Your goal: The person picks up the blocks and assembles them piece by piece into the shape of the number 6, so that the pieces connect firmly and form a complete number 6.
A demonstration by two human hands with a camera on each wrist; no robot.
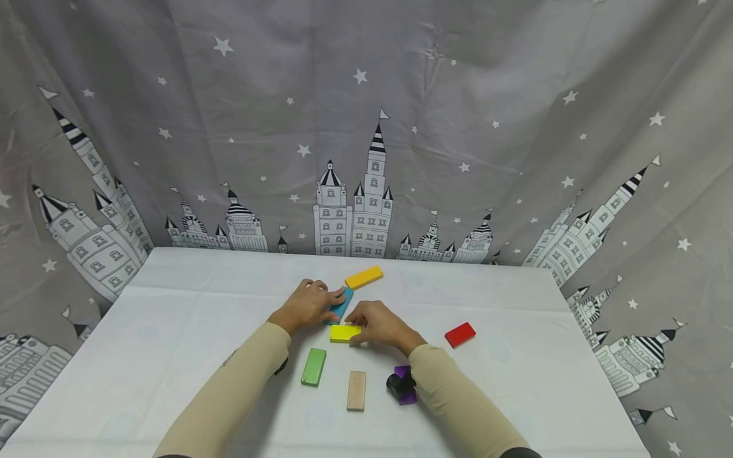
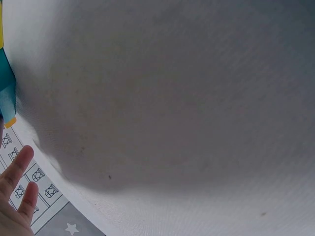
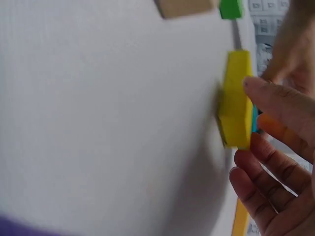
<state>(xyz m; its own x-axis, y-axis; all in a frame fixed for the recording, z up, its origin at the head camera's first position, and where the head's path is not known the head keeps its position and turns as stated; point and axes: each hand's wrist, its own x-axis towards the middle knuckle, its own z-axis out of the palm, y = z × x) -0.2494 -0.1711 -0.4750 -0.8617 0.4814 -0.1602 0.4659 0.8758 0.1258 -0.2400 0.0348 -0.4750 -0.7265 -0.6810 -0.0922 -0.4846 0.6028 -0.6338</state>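
Observation:
In the head view my left hand (image 1: 305, 305) holds a blue block (image 1: 343, 303) lying on the table, its thumb near the lower end and a finger on the upper part. My right hand (image 1: 382, 326) pinches a bright yellow block (image 1: 342, 334) by its right end, just below the blue one. The right wrist view shows the yellow block (image 3: 238, 98) with the thumb on its face and the fingers behind its far side. At the left wrist view's edge part of the blue block (image 2: 7, 81) shows. An orange-yellow block (image 1: 364, 277) lies just past the blue block's upper end.
On the white-covered table (image 1: 229, 292) are a green block (image 1: 313, 367), a plain wooden block (image 1: 356, 390) and a red block (image 1: 460, 334). Purple pieces (image 1: 408, 399) lie partly hidden beneath the right wrist's black device (image 1: 399, 384). A grey castle-print curtain (image 1: 286, 127) hangs behind.

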